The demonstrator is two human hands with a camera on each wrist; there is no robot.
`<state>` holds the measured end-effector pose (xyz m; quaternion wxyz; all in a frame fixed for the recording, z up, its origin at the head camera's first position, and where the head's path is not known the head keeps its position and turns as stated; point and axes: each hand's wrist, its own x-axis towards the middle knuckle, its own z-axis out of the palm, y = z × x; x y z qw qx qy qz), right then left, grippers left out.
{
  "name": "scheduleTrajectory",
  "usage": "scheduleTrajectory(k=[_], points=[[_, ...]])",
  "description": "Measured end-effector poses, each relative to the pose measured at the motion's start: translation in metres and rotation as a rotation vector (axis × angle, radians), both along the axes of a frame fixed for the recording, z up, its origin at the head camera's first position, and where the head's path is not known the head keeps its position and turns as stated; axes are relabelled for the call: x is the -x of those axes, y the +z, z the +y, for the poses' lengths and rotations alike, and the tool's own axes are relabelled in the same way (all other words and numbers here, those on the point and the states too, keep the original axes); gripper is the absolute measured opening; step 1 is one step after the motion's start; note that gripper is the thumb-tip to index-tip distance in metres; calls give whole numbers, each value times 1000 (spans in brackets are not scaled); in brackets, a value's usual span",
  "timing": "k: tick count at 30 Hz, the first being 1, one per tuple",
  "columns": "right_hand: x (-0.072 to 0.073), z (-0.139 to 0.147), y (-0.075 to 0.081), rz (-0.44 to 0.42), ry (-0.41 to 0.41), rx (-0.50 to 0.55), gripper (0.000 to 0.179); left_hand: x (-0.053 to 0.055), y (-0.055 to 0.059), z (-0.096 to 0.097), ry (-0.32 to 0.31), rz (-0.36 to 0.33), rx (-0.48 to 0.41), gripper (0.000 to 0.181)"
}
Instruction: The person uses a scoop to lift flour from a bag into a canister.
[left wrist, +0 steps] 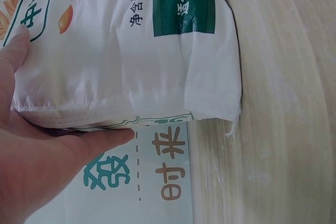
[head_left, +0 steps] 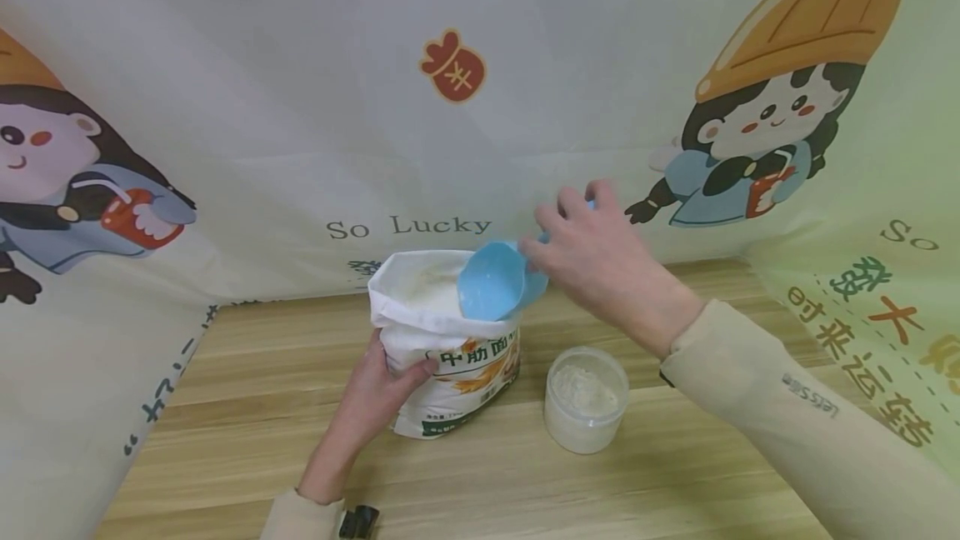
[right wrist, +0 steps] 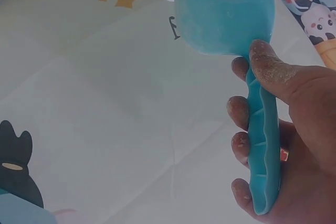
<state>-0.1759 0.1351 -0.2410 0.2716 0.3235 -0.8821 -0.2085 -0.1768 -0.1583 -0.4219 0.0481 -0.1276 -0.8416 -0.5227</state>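
A white flour bag [head_left: 450,373] with printed Chinese characters stands upright on the table, its top folded open and pale flour [head_left: 431,294] showing inside. My left hand [head_left: 393,382] grips the bag's left side, thumb across the front; in the left wrist view that hand [left wrist: 47,156] has a finger along the bag's side. Held by its handle in my right hand [head_left: 600,252], a blue scoop [head_left: 491,282] tilts over the right part of the bag's mouth. Floury fingers curl round the ridged handle [right wrist: 262,145] in the right wrist view.
Right of the bag stands a clear round tub [head_left: 587,432] holding pale flour. A wood-grain table [head_left: 480,498] lies beneath everything. Printed white sheets [head_left: 300,107] with cartoon figures and lettering hang behind and along both sides.
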Motion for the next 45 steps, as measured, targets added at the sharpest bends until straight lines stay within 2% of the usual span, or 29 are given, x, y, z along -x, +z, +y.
scheduleTrajectory(k=[5,13,19,24,31,39,45], points=[[0,-3,1,-6,0,-36,32,-1,0,0,4,-8,-7,75],[3,-9,0,6,33,-61,19,-1,1,0,5,1,6,75],[6,-13,-3,4,54,-67,22,-1,-1,0,10,11,26,76],[9,-18,-6,11,76,-69,12,-1,0,0,8,1,24,77],[13,-27,-12,5,126,-50,11,-1,-1,-1,9,-15,26,79],[15,-32,-15,-38,109,-53,8,0,0,-1,5,-21,14,81],[18,-34,-20,-53,93,-43,20,-1,-1,-1,7,-25,12,82]])
